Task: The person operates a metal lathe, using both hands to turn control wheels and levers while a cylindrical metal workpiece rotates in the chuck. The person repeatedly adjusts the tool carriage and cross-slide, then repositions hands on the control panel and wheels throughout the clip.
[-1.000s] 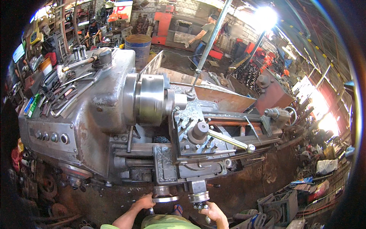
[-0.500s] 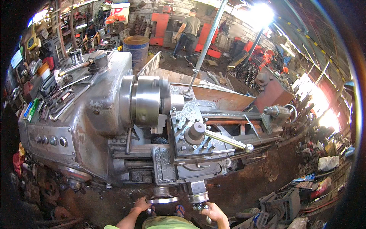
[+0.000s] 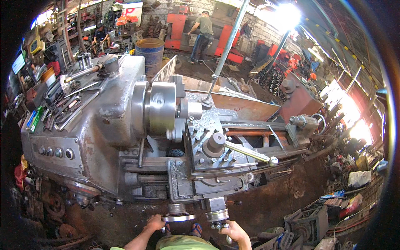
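A metal lathe stands before me. My left hand (image 3: 156,223) is closed at the left rim of the large handwheel (image 3: 178,218) on its front. My right hand (image 3: 234,230) grips the ball-ended crank handle (image 3: 221,225) below a smaller dial wheel (image 3: 217,215). Beyond them sits the tool post (image 3: 214,144), with a long ball-tipped lever (image 3: 250,153) reaching right. The shiny chuck (image 3: 162,108) holds a short metal cylinder (image 3: 194,111), close to the tool post's left side. Metal chips (image 3: 205,121) lie scattered on the slide.
Hex keys and other tools (image 3: 68,109) lie on the headstock (image 3: 108,112). The tailstock (image 3: 303,123) stands at the right end of the bed. Behind are a blue drum (image 3: 149,56) and a person (image 3: 204,33) by red machinery. Scrap parts (image 3: 308,223) fill the lower right.
The chuck's jaws show in a different position, so it has turned. The person at the back has leaned forward with an arm out. My hands look nearly unchanged.
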`<state>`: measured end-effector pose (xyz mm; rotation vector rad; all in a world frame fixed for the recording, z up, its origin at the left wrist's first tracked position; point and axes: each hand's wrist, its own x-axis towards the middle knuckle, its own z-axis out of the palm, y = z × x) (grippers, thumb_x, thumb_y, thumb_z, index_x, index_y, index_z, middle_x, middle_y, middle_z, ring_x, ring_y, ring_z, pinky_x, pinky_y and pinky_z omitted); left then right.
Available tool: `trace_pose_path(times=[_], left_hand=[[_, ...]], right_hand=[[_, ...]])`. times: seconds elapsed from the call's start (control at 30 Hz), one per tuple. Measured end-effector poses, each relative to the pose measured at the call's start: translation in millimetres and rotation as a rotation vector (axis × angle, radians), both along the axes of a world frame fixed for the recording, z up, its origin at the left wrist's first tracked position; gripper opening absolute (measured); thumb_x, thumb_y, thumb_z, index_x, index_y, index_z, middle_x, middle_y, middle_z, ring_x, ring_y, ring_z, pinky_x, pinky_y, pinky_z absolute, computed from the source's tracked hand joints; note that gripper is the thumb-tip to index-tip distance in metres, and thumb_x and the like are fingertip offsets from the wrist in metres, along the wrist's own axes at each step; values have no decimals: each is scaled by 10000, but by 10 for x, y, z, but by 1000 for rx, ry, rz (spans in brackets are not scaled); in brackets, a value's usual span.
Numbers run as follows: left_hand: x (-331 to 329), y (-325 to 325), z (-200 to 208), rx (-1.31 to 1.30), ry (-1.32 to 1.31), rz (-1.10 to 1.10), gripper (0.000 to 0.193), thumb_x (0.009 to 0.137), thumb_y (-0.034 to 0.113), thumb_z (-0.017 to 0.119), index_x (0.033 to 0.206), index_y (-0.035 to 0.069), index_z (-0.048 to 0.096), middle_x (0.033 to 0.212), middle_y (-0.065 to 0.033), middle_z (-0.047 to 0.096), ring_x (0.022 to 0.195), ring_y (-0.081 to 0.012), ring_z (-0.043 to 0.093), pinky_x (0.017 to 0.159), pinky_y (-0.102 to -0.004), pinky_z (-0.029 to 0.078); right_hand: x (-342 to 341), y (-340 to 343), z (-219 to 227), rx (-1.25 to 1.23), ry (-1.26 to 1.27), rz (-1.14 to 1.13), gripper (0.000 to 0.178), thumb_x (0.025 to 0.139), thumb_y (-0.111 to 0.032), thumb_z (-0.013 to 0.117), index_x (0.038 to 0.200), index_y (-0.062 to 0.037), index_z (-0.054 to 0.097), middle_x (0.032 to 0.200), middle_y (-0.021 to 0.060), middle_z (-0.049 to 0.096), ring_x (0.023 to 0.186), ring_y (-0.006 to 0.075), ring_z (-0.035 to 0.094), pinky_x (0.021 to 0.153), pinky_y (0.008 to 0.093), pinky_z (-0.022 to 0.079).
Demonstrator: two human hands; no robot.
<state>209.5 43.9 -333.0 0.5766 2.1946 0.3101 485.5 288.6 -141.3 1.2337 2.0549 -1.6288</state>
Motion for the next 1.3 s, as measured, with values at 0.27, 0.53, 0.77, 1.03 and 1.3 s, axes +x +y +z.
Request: trace_pose_path(times=[0.27, 0.53, 0.77, 1.03, 1.3], left_hand=[[10, 13, 26, 6, 31, -9, 476, 801, 334, 699, 1170, 33, 677, 1201, -249, 646, 1155, -401, 604, 1007, -461, 476], [-15, 6, -3, 8, -43, 16, 503, 812, 366, 682, 1211, 61, 668, 1242, -251, 626, 1185, -396, 587, 1026, -459, 463], [-33, 26, 57, -23, -92, 22, 537, 812, 366, 686, 1255, 68, 645, 1273, -241, 613, 1202, -391, 580, 1035, -457, 462], [-12, 59, 134, -62, -80, -1, 501, 839, 339, 661, 1232, 29, 647, 1270, -220, 627, 1218, -377, 577, 1046, -457, 454], [-7, 58, 141, -72, -65, -18, 499, 823, 325, 673, 1264, 93, 646, 1259, -209, 637, 1214, -369, 584, 1043, -448, 461]], right_hand=[[15, -6, -43, 7, 76, -4, 558, 698, -256, 718, 1137, 80, 638, 850, 124, 692, 746, 186, 611, 731, 336, 500], [0, 7, 7, -1, 12, 25, 529, 701, -259, 722, 1092, 89, 645, 861, 117, 693, 758, 186, 606, 735, 333, 496], [-6, -15, 2, -8, 49, -32, 508, 700, -239, 732, 1111, 53, 664, 888, 105, 700, 797, 176, 615, 773, 322, 489], [-21, -29, 42, 45, 53, -7, 530, 718, -255, 729, 1120, 81, 648, 908, 134, 710, 805, 194, 626, 779, 332, 503], [-20, -32, 45, -37, 57, -63, 500, 705, -223, 739, 1117, 49, 663, 903, 86, 707, 815, 158, 619, 783, 307, 487]])
